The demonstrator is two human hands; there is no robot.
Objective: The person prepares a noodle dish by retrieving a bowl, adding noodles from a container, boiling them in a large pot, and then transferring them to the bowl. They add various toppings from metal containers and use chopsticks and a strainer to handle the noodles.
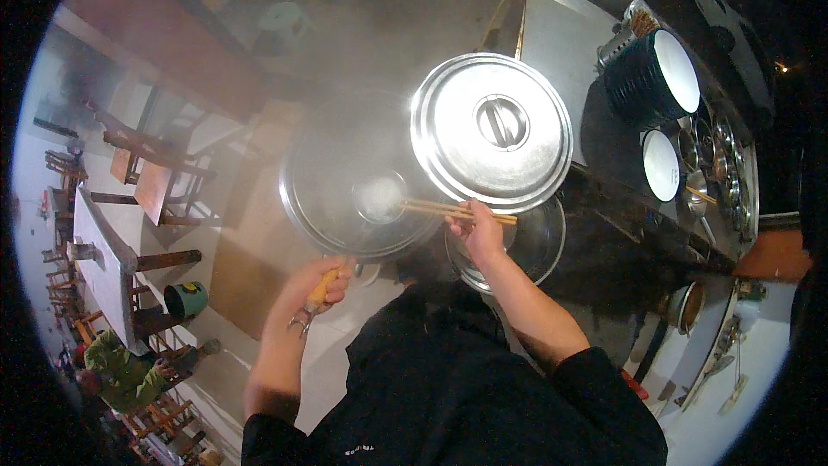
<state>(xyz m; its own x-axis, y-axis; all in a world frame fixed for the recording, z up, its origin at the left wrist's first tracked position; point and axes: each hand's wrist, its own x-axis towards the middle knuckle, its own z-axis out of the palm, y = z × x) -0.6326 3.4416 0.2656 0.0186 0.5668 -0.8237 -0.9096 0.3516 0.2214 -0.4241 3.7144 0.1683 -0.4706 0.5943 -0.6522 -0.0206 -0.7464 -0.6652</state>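
Observation:
My left hand [328, 285] is closed around the yellow wooden handle of a tool [317, 294] whose curved metal prongs point back towards my forearm. It is beside the near rim of a large round metal pot [304, 223] veiled in steam. In my right hand [479, 233] is a pair of long wooden chopsticks [430, 208], tips over the steaming pot. A pale round patch shows inside it near the tips; steam blurs what it is. Beyond my right hand, a shiny metal lid [453, 162] partly covers a second metal pot [553, 255].
To the right, a metal counter [563, 26] carries a stack of bowls [676, 71], a single white bowl [661, 165], a ladle [697, 197] and several metal containers [724, 155]. Further left are a table [103, 259], a green bucket [185, 299] and a seated person [123, 369].

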